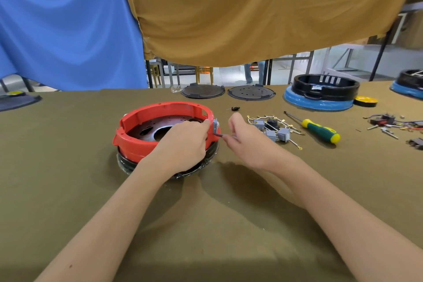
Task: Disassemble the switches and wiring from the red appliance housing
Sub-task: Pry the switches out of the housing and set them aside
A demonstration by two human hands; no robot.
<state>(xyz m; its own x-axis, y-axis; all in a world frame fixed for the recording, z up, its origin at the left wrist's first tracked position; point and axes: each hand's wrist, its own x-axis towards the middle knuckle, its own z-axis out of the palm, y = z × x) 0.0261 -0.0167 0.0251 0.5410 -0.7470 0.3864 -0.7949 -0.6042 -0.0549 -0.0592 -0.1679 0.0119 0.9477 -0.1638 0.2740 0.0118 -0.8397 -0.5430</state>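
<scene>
Right hand (242,142) pinches a dark wire (219,135) running right from the grey switch (215,126); left hand (183,142) grips that switch against the red housing (137,144).

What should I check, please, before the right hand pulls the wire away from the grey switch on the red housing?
1. Left hand steadies the red housing: ok.
2. Left fingertips hold the grey switch at the rim: ok.
3. Right hand pinches the wire at the switch: ok.
4. Connector already loose: cannot tell.
5. Screwdriver lies within sight on the table: ok.
6. Removed switches lie apart from the housing: ok.
</scene>
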